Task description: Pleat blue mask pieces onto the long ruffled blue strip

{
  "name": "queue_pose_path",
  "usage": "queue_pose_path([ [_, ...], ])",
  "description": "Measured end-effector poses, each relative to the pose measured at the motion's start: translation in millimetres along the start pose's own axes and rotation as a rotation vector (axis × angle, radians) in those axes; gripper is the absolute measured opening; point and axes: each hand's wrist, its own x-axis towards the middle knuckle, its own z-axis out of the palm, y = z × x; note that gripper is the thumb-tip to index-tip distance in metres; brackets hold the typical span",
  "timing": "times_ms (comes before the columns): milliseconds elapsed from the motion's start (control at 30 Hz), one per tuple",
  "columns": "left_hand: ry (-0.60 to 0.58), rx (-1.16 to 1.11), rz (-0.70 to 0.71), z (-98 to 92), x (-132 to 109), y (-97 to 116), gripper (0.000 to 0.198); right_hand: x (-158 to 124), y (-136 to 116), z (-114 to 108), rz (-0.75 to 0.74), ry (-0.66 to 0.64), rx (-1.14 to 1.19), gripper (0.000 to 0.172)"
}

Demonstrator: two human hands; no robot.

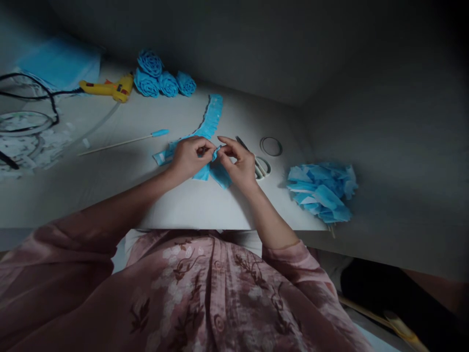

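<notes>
Scrap of folded blue material (215, 154) sits pinched in left hand (190, 156); right hand (239, 164), half open, thumb against it, grip unclear.

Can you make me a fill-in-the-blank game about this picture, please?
1. The glue gun is mostly coloured ____.
2. Beside it sit ____ rolled rosettes.
3. The left hand and right hand meet at a small folded piece coloured ____.
4. The scissors lie nearer the ____ hand.

Missing words: yellow; four; blue; right.
</notes>
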Motion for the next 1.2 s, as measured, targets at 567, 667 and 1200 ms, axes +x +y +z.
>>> queue_pose_path([
  [567, 0.008, 0.002, 0.020, 2.4, 0.5, -3.7, 0.012, 0.0, 0.5, 0.6, -0.038, -0.006, 0.013, 0.038],
  [667, 0.001, -0.015, 0.006, 2.4, 0.5, -3.5, 0.014, 0.4, 1.7, 0.6, -0.012, -0.001, 0.008, 0.039],
  [1200, 0.010, -0.226, -0.113, 6.4, 2.1, -6.6, 0.010, 2.4, 1.6, 0.3, -0.017, -0.001, 0.090, 0.040],
])
